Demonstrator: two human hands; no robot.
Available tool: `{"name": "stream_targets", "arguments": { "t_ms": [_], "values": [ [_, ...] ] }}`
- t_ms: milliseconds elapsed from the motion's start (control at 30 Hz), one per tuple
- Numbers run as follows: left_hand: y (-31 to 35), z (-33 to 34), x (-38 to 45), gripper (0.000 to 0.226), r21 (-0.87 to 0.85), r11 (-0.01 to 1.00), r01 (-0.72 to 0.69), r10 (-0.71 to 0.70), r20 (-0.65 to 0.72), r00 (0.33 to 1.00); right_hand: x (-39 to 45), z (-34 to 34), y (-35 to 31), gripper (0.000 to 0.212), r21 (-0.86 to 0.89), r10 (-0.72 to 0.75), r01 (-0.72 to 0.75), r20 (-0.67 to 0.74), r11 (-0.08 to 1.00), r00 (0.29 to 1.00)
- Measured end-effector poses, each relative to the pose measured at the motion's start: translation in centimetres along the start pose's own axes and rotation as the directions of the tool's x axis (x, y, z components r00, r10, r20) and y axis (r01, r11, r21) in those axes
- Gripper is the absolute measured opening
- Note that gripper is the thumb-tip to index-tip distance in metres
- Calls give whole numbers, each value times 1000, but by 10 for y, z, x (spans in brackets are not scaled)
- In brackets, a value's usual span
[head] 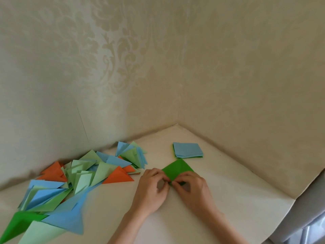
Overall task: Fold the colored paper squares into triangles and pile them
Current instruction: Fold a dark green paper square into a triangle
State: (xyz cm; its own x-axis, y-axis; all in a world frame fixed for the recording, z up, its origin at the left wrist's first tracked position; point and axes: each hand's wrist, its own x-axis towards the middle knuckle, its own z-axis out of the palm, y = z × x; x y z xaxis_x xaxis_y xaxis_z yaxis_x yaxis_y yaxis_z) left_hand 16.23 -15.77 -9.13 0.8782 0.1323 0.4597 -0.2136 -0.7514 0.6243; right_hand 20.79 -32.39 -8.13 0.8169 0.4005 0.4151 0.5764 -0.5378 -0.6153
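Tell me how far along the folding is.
Well underway. Done: many folded triangles piled at left. In hand: left hand and right hand pinch a dark green sheet, mid-fold. Left: a small stack of squares, blue on top.

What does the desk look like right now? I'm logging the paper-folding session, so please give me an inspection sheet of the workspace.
Surface: cream paper-covered tabletop, set into a wall corner.
Job's things: dark green paper square being folded at its near corner; small stack of unfolded squares, light blue on top, behind it; loose pile of folded blue, light green and orange paper triangles to the left.
Clutter: nothing seen.
Grippers: left hand and right hand both pinch the green square's near corner.
Cables: nothing seen.
Surroundings: beige patterned wallpaper on both walls; grey object at the lower right edge, unclear.
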Motion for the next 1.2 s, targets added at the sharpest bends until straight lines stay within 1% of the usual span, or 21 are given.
{"name": "stream_targets", "arguments": {
  "t_ms": [67,167,233,400,533,600,667,733,800,867,967,1033,1100,1133,1200],
  "values": [
    [-1,1,1,21,15,1000,11,-11,-5,1000,1,-1,-1,6,37,39,-39,11,999,999],
    [-3,3,2,8,49,999,20,-20,-4,1000,3,-1,-3,9,50,79,-81,32,995,996],
    [-2,4,2,3,77,997,23,-24,9,1000,3,0,-4,10,32,107,-109,45,994,993],
    [-2,4,0,5,99,995,15,-16,8,1000,4,4,-8,14,-39,190,-188,55,981,980],
    [-2,5,0,6,115,993,15,-17,12,1000,17,-2,-13,22,-52,302,-298,204,953,931],
    [-2,4,0,6,117,993,11,-14,21,1000,21,-6,-12,24,-33,319,-322,263,946,911],
    [-2,3,0,5,111,994,11,-14,28,1000,21,-10,-8,26,-6,294,-307,310,952,904],
    [-2,2,0,5,97,995,17,-19,28,999,19,-16,-4,30,15,237,-259,351,966,906],
    [-2,1,0,11,82,997,18,-20,21,1000,15,-21,-1,29,39,183,-210,350,977,919],
    [-1,-1,0,19,62,998,29,-30,14,999,9,-20,-3,26,37,146,-165,299,986,943],
    [0,-4,0,26,32,998,44,-45,20,999,2,-9,-8,16,-3,106,-107,148,994,983],
    [1,-5,-1,27,16,999,48,-49,27,998,3,-3,-9,10,-75,79,-70,123,995,989],
    [3,-7,-2,32,-7,999,38,-38,28,999,8,-5,-9,7,-120,101,-79,194,990,976],
    [4,-8,-3,34,-18,1000,25,-25,23,999,11,-8,-9,7,-115,113,-87,240,990,964],
    [4,-9,-3,38,-24,1000,-7,7,16,1000,15,-19,-10,9,-56,82,-68,306,996,949]
  ]
}}
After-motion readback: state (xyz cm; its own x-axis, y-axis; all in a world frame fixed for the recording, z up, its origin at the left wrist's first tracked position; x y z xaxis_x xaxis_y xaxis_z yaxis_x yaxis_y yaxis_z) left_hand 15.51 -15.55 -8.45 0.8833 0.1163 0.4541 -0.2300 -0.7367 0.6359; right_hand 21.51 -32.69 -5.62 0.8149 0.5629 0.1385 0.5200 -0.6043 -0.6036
